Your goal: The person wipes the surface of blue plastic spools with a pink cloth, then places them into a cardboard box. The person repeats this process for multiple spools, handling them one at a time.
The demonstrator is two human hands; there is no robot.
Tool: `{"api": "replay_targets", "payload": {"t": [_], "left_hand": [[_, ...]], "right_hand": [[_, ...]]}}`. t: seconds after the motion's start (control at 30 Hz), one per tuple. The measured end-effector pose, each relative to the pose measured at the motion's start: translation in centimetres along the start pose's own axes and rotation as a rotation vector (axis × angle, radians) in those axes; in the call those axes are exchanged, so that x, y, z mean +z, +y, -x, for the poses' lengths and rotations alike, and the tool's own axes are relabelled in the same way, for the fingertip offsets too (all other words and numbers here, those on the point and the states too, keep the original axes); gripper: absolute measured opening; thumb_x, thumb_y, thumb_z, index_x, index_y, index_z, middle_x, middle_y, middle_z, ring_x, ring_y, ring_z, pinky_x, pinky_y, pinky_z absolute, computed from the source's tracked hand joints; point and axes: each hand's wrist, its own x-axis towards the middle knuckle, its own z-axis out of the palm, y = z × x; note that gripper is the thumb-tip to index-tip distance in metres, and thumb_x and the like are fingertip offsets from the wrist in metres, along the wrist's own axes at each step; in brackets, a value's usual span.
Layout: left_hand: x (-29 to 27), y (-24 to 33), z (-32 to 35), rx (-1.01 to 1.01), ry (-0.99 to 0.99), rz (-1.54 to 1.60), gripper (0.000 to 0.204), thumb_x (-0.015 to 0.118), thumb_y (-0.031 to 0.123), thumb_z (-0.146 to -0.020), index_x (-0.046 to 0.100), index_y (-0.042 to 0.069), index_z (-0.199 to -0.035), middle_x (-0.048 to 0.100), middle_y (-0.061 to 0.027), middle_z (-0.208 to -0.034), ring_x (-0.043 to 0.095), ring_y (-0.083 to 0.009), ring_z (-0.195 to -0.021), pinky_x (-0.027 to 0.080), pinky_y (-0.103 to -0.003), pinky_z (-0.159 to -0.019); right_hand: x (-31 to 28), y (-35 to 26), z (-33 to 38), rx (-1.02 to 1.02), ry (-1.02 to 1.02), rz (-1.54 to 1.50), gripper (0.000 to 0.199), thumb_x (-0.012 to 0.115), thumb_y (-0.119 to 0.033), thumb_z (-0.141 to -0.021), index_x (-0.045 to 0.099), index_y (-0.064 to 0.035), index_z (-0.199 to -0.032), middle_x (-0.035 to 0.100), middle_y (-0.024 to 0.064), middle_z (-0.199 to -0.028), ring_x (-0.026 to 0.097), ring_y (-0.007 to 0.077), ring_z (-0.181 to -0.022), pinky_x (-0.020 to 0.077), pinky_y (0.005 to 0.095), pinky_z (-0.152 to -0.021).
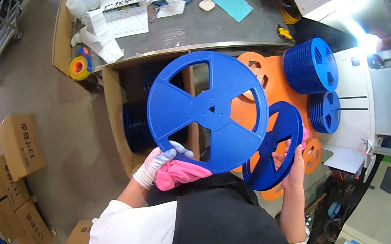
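A large flat blue plastic reel [245, 139] faces up in front of me, with a small centre hole and wide cut-out windows. My left hand [153, 165], in a white glove, grips its lower left rim, and a pink cloth [178, 173] is bunched under those fingers against the edge. To the right, my bare right hand [291, 165] is closed on a second blue reel [285, 124], which is tilted and partly behind the first. A bit of pink shows past that reel's right rim; what it belongs to is hidden.
Blue reel stacks [304, 69] stand at right beside an orange surface [285, 80] with orange reels. A cardboard box [116, 115] holding more reels is left of centre. Behind is a grey worktable [180, 33] with papers and tape. Cartons [21, 144] sit on the left floor.
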Motion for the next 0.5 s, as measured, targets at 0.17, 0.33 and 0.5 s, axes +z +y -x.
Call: {"api": "replay_targets", "payload": {"t": [0.17,0.33,0.5], "left_hand": [[-0.7,-0.4,0.3,-0.012,0.028,0.003,0.029,0.069,0.026,-0.091,0.063,0.005,-0.110,0.067,-0.0176,-0.113,0.063,-0.0301,-0.111,0.049,-0.043,-0.101],[-1.3,-0.9,0.9,0.031,0.076,0.018,0.028,0.069,0.026,-0.091,0.063,0.005,-0.109,0.067,-0.0174,-0.111,0.064,-0.0298,-0.110,0.049,-0.043,-0.101],[-1.9,-0.4,2.5,0.095,0.161,-0.019,0.028,0.068,0.026,-0.092,0.062,0.005,-0.110,0.067,-0.0175,-0.111,0.064,-0.0292,-0.108,0.049,-0.043,-0.100]], "right_hand": [[-0.3,0.3,-0.6,0.042,-0.018,0.021,0.060,0.043,-0.053,-0.101,0.044,-0.0061,-0.139,0.052,0.0096,-0.142,0.066,0.0225,-0.079,0.0460,0.0265,-0.055],[-0.2,0.3,-0.7,0.014,-0.006,0.020,0.056,0.042,-0.053,-0.101,0.049,-0.0057,-0.131,0.055,0.0105,-0.138,0.066,0.0234,-0.079,0.0462,0.0250,-0.052],[0.1,0.6,-0.8,-0.005,0.016,0.023,0.053,0.042,-0.056,-0.100,0.053,-0.0062,-0.117,0.054,0.0123,-0.138,0.068,0.0249,-0.075,0.0460,0.0247,-0.049]]}}
